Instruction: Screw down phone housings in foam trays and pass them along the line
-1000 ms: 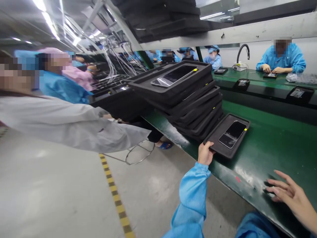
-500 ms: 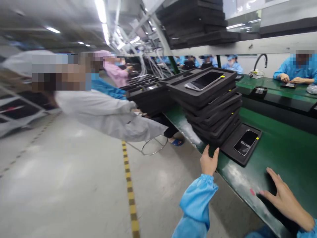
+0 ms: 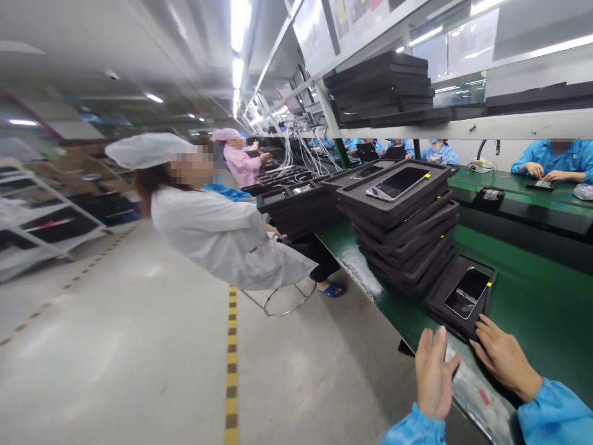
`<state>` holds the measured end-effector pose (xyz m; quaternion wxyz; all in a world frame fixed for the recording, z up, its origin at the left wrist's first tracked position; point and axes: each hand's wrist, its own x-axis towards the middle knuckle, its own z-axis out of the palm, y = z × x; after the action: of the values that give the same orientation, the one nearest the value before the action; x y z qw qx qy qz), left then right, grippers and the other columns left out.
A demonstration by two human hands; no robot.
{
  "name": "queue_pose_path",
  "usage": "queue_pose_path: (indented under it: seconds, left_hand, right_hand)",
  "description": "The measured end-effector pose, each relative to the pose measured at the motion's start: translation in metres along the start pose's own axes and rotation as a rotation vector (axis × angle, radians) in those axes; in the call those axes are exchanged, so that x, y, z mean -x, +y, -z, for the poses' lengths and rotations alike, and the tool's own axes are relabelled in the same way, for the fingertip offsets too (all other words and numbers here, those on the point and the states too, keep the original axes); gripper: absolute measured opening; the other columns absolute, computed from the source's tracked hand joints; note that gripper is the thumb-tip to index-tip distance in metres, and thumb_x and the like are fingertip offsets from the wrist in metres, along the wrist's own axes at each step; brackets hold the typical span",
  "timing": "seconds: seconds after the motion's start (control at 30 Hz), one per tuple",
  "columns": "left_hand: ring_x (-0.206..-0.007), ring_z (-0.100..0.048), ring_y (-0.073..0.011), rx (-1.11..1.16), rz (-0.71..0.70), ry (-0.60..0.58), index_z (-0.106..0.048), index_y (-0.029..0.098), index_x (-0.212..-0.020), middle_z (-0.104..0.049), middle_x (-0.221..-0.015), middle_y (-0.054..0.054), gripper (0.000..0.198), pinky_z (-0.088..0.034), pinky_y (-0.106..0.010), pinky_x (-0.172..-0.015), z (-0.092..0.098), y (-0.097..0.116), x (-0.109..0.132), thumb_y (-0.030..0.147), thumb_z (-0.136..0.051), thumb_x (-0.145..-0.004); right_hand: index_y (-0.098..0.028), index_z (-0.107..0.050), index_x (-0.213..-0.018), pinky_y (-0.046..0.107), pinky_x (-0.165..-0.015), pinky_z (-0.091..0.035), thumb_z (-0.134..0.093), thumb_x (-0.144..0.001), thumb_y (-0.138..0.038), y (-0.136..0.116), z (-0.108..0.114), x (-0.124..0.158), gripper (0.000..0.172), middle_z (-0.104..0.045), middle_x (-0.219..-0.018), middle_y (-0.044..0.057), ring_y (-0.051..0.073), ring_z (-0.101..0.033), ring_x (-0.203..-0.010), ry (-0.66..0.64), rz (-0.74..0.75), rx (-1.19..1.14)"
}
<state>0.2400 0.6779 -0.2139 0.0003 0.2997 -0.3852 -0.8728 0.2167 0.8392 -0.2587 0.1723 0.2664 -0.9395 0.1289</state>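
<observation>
A single black foam tray lies on the green table, holding a phone with a yellow tab at its edge. My right hand is at the near right corner of this tray, fingertips against its edge, fingers apart. Just left of it, my left hand is raised over the table's edge, fingers extended, holding nothing. Beside the single tray rises an uneven stack of black trays. On its top lies another phone, screen dark, with a yellow tab.
A person in a white coat sits on a stool to the left. More black trays stand beyond the stack. Overhead, a shelf carries stacked trays. People in blue work across the green table. A red mark is near me.
My left hand has left the base of the stack and come nearer, along the table edge. My right hand has moved forward to the single tray's corner. The view has shifted upward.
</observation>
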Motion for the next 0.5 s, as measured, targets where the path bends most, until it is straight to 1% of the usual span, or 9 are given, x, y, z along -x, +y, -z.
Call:
queue_pose_path:
  seconds: [0.1, 0.2, 0.27, 0.3, 0.33, 0.37, 0.43, 0.47, 0.5]
  left_hand:
    - [-0.112, -0.057, -0.0258, 0.06, 0.045, -0.033, -0.054, 0.021, -0.092, -0.055, -0.12, -0.009, 0.052, -0.057, -0.038, -0.075, -0.01, -0.003, 0.0, 0.037, -0.088, -0.055]
    - [-0.08, -0.062, -0.0168, -0.092, 0.018, -0.085, -0.053, 0.018, -0.082, -0.057, -0.092, -0.005, 0.05, -0.052, -0.027, -0.059, -0.023, -0.003, -0.01, 0.045, -0.086, -0.057]
    - [-0.063, -0.058, -0.0136, -0.247, -0.02, -0.126, -0.055, 0.015, -0.084, -0.058, -0.085, -0.007, 0.052, -0.046, -0.025, -0.049, -0.031, -0.001, -0.017, 0.051, -0.083, -0.059]
    - [-0.06, -0.057, -0.0129, -0.314, -0.058, -0.13, -0.056, 0.013, -0.09, -0.059, -0.088, -0.009, 0.055, -0.044, -0.025, -0.047, -0.034, -0.001, -0.02, 0.051, -0.082, -0.06]
    - [-0.061, -0.057, -0.0125, -0.362, -0.111, -0.12, -0.056, 0.013, -0.099, -0.061, -0.096, -0.011, 0.059, -0.044, -0.025, -0.047, -0.036, 0.0, -0.021, 0.048, -0.082, -0.06]
    - [-0.066, -0.059, -0.0125, -0.389, -0.169, -0.105, -0.054, 0.016, -0.11, -0.06, -0.108, -0.012, 0.063, -0.047, -0.026, -0.052, -0.039, 0.0, -0.021, 0.043, -0.083, -0.061]
    - [-0.088, -0.062, -0.0138, -0.52, -0.371, -0.131, -0.049, 0.023, -0.124, -0.055, -0.129, -0.01, 0.069, -0.052, -0.027, -0.076, -0.049, -0.003, -0.019, 0.035, -0.081, -0.065]
    - [-0.101, -0.06, -0.0152, -0.649, -0.506, -0.197, -0.05, 0.024, -0.126, -0.053, -0.133, -0.008, 0.065, -0.05, -0.029, -0.09, -0.057, -0.005, -0.018, 0.033, -0.078, -0.069]
    - [-0.113, -0.056, -0.0173, -0.827, -0.643, -0.295, -0.053, 0.022, -0.125, -0.054, -0.135, -0.008, 0.057, -0.044, -0.032, -0.103, -0.067, -0.009, -0.018, 0.033, -0.074, -0.074]
  right_hand:
    - [-0.011, -0.065, -0.1, 0.041, -0.099, -0.053, -0.034, -0.098, -0.019, 0.002, 0.012, 0.004, 0.033, -0.068, -0.106, 0.013, 0.026, -0.058, -0.118, 0.068, 0.043, -0.06]
    - [-0.015, -0.065, -0.085, 0.034, -0.096, -0.053, -0.031, -0.098, -0.016, 0.0, 0.021, 0.005, 0.037, -0.069, -0.089, 0.009, 0.019, -0.066, -0.101, 0.05, 0.04, -0.149]
    - [-0.016, -0.065, -0.081, 0.032, -0.094, -0.054, -0.031, -0.099, -0.017, -0.001, 0.025, 0.006, 0.038, -0.069, -0.086, 0.009, 0.019, -0.067, -0.098, 0.008, 0.031, -0.175]
    - [-0.015, -0.066, -0.084, 0.033, -0.094, -0.053, -0.033, -0.098, -0.018, -0.002, 0.029, 0.007, 0.036, -0.069, -0.092, 0.01, 0.02, -0.066, -0.101, -0.007, 0.013, -0.168]
    - [-0.013, -0.067, -0.089, 0.034, -0.096, -0.052, -0.035, -0.098, -0.019, -0.003, 0.033, 0.008, 0.033, -0.068, -0.1, 0.012, 0.022, -0.064, -0.106, -0.023, -0.02, -0.151]
    - [-0.012, -0.067, -0.095, 0.037, -0.098, -0.051, -0.039, -0.097, -0.02, -0.003, 0.039, 0.009, 0.03, -0.066, -0.11, 0.014, 0.024, -0.061, -0.111, -0.044, -0.074, -0.124]
    - [-0.009, -0.065, -0.107, 0.042, -0.103, -0.046, -0.045, -0.095, -0.022, -0.006, 0.056, 0.012, 0.027, -0.059, -0.125, 0.018, 0.029, -0.054, -0.121, -0.12, -0.224, -0.059]
    - [-0.008, -0.064, -0.11, 0.045, -0.105, -0.044, -0.046, -0.093, -0.021, -0.008, 0.065, 0.014, 0.028, -0.057, -0.128, 0.019, 0.031, -0.051, -0.124, -0.176, -0.298, -0.03]
    - [-0.007, -0.064, -0.11, 0.048, -0.106, -0.041, -0.047, -0.093, -0.02, -0.011, 0.074, 0.017, 0.028, -0.056, -0.128, 0.02, 0.033, -0.049, -0.125, -0.239, -0.357, -0.012]
